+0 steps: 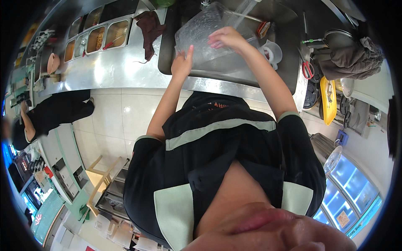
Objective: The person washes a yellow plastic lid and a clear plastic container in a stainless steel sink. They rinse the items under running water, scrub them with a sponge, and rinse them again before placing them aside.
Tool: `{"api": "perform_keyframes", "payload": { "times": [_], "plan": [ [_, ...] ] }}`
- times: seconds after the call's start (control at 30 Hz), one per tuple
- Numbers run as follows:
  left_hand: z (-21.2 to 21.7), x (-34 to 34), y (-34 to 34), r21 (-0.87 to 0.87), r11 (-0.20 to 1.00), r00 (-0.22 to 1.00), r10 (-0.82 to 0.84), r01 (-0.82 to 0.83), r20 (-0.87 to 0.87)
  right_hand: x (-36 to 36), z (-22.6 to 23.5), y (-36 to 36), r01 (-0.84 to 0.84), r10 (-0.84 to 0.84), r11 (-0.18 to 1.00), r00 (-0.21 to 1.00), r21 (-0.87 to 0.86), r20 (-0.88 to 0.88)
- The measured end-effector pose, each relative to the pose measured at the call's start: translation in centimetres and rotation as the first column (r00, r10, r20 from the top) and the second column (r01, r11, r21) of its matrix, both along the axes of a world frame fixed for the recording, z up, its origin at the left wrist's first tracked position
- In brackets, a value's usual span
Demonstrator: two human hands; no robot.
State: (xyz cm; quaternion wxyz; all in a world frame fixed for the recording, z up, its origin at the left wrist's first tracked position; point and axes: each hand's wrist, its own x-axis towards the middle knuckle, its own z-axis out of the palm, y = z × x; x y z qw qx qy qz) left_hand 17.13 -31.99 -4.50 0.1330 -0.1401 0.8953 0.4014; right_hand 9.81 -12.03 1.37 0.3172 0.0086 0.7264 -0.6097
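A large clear plastic container, wet and tilted, is in the metal sink. At its near left side, my left hand grips the edge, thumb raised and the other fingers partly hidden. My right hand is over the container's right part with its fingers stretched out and holding nothing; whether they touch the plastic I cannot tell. To the right of that hand lie a scrub brush with an orange back and a translucent white jug with something reddish inside.
A brown cloth hangs by the sink's left edge, beside food pans set in the counter. Red-handled scissors, a yellow tray and a dark cloth are at the right. Another person stands far left.
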Motion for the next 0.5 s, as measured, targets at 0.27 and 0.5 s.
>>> {"api": "perform_keyframes", "payload": {
  "times": [0.27,0.5],
  "plan": [
    [-2.0,-2.3,-2.1,0.58,0.702,0.843,0.054,-0.414,0.535,0.6,-5.5,-6.6,-0.216,0.414,0.8,0.874,0.56,-0.254],
    [-4.9,-3.8,1.8,0.219,0.957,0.931,0.103,-0.188,0.351,6.1,-9.8,-5.2,-0.262,0.547,0.721,0.783,0.641,-0.296]
  ]
}}
